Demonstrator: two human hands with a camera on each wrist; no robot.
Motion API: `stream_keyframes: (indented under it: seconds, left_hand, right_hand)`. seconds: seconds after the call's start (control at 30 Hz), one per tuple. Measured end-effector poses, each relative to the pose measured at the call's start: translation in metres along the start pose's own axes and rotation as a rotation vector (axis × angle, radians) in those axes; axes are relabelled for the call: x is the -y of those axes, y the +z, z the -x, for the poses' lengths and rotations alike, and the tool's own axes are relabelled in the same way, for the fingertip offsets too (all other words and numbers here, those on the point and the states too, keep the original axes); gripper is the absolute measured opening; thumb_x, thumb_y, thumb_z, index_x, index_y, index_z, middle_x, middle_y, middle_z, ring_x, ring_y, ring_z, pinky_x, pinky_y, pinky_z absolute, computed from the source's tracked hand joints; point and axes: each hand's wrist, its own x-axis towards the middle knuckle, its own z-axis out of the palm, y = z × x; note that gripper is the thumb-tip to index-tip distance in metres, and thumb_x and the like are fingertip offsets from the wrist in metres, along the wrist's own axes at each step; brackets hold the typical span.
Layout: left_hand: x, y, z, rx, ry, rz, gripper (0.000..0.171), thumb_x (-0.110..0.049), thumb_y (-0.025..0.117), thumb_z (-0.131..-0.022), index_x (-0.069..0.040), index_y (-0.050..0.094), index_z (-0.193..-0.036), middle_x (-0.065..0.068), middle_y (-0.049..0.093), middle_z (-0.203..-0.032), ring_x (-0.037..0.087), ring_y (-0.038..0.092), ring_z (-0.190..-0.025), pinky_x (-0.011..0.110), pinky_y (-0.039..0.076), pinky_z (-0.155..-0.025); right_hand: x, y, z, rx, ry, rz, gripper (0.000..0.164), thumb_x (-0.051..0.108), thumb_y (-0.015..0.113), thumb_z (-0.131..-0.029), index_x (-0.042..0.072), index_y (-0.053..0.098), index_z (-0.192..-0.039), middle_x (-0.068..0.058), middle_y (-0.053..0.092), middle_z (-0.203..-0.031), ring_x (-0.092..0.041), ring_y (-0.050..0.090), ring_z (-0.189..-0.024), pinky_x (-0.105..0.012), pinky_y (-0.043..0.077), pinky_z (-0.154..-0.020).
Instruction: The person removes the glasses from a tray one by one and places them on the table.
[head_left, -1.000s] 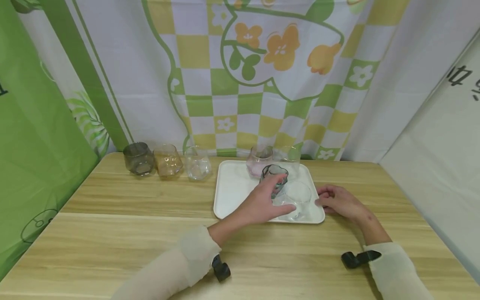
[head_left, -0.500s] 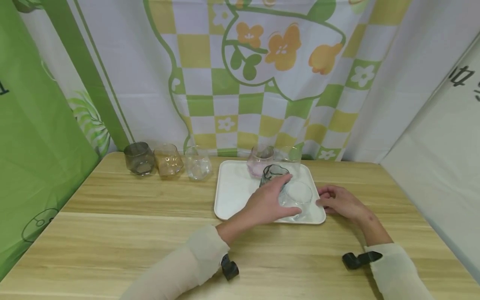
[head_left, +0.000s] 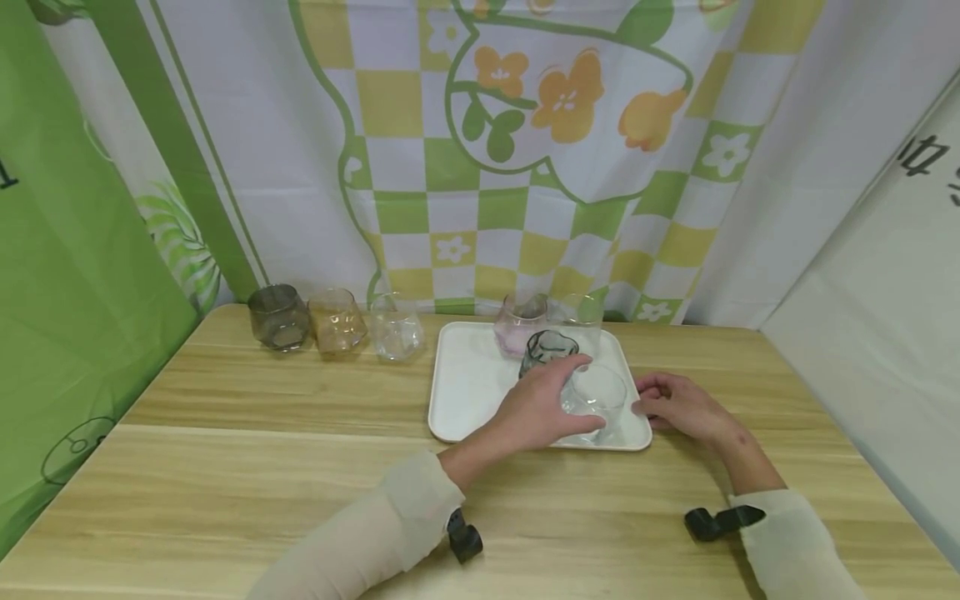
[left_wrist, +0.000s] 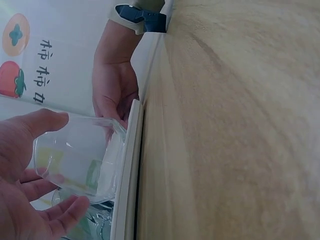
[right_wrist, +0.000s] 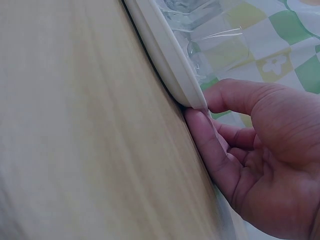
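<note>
One clear, colourless glass tumbler (head_left: 600, 393) upright on rect. white raised-rim tray (head_left: 465, 379), nr right corner, just beside smoky grey-green wavy glass cup (head_left: 546, 354). L hand (head_left: 536, 408): thumb + fingers spread abt tumbler; can't tell if gripping. R hand (head_left: 681, 406) pinches tray rim.

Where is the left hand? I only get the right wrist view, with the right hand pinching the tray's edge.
Observer: The left hand is at the clear glass on the near right of the tray, thumb and fingers spread about it; I can't tell whether they grip it.
Operator: What else is on the tray?
Observer: Three more glasses, farther back: a dark wavy-rimmed glass, a pink glass and a second clear glass.
Operator: Any glasses off the tray?
Observer: Three in a row on the table, left of the tray: a smoky glass, an amber glass and a third clear glass.
</note>
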Motion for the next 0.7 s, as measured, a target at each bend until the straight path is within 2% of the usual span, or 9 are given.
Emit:
stream_keyframes:
  seconds: [0.43, 0.7]
  left_hand:
    - [0.0029, 0.0003, 0.0005, -0.030, 0.024, 0.056, 0.079, -0.041, 0.086, -0.083, -0.018, 0.052, -0.151, -0.001, 0.051, -0.153, 0.018, 0.045, -0.140, 0.032, 0.036, -0.114]
    - [0.0024, -0.0003, 0.0005, -0.046, 0.023, 0.075, 0.079, -0.039, 0.089, -0.080, -0.017, 0.054, -0.148, -0.002, 0.053, -0.151, 0.019, 0.047, -0.138, 0.032, 0.037, -0.113]
  right_hand:
    - [0.0027, 0.0020, 0.0011, -0.008, 0.001, 0.010, 0.049, 0.012, 0.068, -0.098, -0.014, 0.049, -0.135, -0.015, 0.059, -0.109, -0.018, 0.062, -0.094, -0.031, 0.060, -0.077]
    - [0.0002, 0.0013, -0.0006, -0.017, 0.012, 0.008, 0.049, 0.012, 0.069, -0.098, -0.014, 0.049, -0.135, -0.016, 0.059, -0.109, -0.018, 0.062, -0.093, -0.030, 0.060, -0.077]
